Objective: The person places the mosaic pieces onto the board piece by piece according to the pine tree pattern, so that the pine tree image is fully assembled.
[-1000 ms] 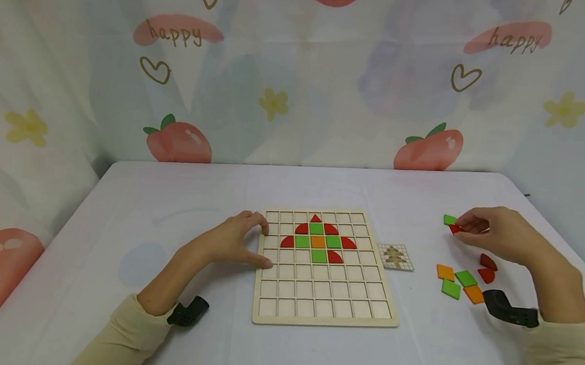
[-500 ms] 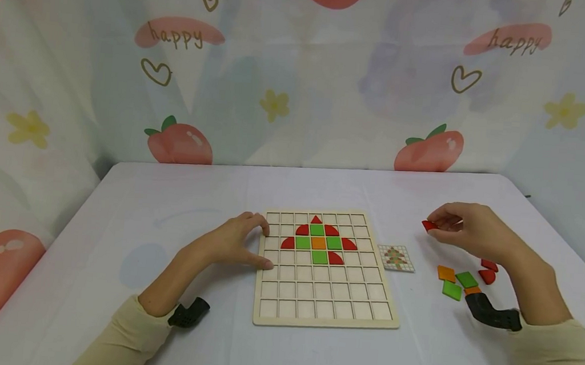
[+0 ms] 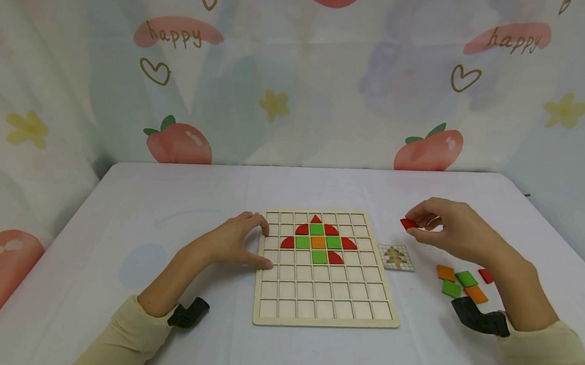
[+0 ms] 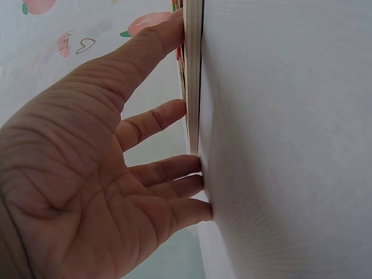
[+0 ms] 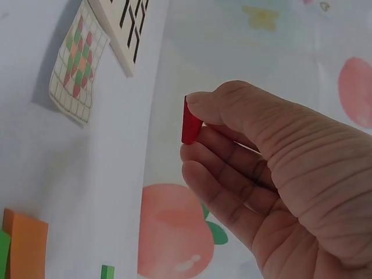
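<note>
A pale wooden grid board (image 3: pixel 327 292) lies flat on the white table. Red, green and orange pieces fill some of its upper cells in a tree-like pattern. My left hand (image 3: pixel 230 238) rests against the board's left edge, fingers spread. In the left wrist view its thumb (image 4: pixel 157 43) touches the rim, and its lower fingertips reach the tablecloth. To the right, above the table, my right hand (image 3: pixel 456 227) pinches a small red piece (image 5: pixel 192 123) between thumb and fingers. The piece's full outline is partly covered by the fingertips.
A small pattern card (image 3: pixel 396 257) lies by the board's right edge. Farther right sit loose orange tiles (image 3: pixel 446 272), green tiles (image 3: pixel 451 289) and a red piece (image 3: pixel 485 275), partly behind my right forearm. A patterned curtain (image 3: pixel 305 80) hangs behind the table.
My right hand has carried the red piece leftward from beside a green tile, nearer to the board. My left hand has stayed at the board's edge.
</note>
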Demonstrator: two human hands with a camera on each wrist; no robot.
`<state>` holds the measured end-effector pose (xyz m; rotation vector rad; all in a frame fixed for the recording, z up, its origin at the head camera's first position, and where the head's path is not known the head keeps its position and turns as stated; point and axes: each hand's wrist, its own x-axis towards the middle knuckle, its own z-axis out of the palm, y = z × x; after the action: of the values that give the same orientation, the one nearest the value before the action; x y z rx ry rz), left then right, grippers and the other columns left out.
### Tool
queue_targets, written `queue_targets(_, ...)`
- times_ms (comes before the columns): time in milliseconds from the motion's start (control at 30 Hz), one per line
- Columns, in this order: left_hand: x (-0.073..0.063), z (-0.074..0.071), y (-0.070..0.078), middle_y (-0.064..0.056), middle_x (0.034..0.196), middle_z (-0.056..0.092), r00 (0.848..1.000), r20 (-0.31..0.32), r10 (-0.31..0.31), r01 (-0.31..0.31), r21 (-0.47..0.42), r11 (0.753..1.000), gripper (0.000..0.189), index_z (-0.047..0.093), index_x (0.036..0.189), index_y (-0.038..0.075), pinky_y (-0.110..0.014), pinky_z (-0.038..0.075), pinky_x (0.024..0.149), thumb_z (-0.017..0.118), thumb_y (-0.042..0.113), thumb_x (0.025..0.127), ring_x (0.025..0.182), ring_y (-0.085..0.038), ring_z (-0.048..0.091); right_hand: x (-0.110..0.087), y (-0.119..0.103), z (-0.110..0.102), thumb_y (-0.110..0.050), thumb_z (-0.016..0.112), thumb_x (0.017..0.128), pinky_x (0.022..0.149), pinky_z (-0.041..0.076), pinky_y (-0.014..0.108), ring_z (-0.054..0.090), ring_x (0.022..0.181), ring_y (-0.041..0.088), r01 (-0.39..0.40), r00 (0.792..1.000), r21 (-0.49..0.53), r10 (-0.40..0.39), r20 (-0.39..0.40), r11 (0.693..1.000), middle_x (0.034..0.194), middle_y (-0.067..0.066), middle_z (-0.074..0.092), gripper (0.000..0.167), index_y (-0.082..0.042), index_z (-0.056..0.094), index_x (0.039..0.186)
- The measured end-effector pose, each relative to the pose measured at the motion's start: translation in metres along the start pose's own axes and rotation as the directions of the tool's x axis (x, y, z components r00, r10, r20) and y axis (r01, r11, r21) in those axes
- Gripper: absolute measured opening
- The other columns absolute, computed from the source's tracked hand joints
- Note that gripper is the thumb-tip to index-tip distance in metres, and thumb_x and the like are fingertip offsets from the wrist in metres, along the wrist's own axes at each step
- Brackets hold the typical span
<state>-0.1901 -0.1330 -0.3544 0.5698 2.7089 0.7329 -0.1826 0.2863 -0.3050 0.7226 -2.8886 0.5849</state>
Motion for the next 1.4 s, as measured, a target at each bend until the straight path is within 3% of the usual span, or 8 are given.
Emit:
queue_targets(533, -0.002, -0.001, 0.001, -0.013, 0.146, 0.049, 1.0, 0.001, 0.015, -0.015, -0.01, 1.0, 0.058, 0.056, 0.118, 0.022, -0.054, 0.044, 0.108, 0.09, 0.044, 0.077, 0.134, -0.033, 0.049, 0.007, -0.035, 0.012, -0.001, 0.084, 0.081, 0.076, 0.059, 0.034, 0.065, 0.089, 0.018, 0.129, 0.992, 0.038, -0.129, 0.001, 0.991, 0.098, -0.005, 0.068, 0.028, -0.008, 0.072, 0.105)
queue_targets(833, -0.001, -0.002, 0.002, -0.012, 0.147, 0.049, 1.0, 0.0, -0.006, 0.006, 0.005, 1.0, 0.058, 0.056, 0.118, 0.023, -0.054, 0.044, 0.108, 0.09, 0.046, 0.077, 0.135, -0.033, 0.048, 0.016, -0.052, 0.026, -0.002, 0.082, 0.083, 0.079, 0.058, 0.038, 0.066, 0.091, 0.02, 0.138, 0.989, 0.078, -0.142, 0.044, 0.987, 0.098, -0.006, 0.068, 0.026, -0.01, 0.073, 0.106)
queue_targets(1400, -0.001, -0.002, 0.002, -0.014, 0.149, 0.047, 1.0, 0.006, -0.003, 0.003, -0.002, 1.0, 0.059, 0.056, 0.119, 0.022, -0.055, 0.043, 0.109, 0.09, 0.045, 0.077, 0.136, -0.034, 0.047, 0.037, -0.088, 0.044, -0.001, 0.08, 0.086, 0.079, 0.059, 0.038, 0.067, 0.091, 0.019, 0.245, 0.963, 0.139, -0.257, 0.078, 0.96, 0.097, -0.005, 0.067, 0.023, -0.009, 0.073, 0.106)
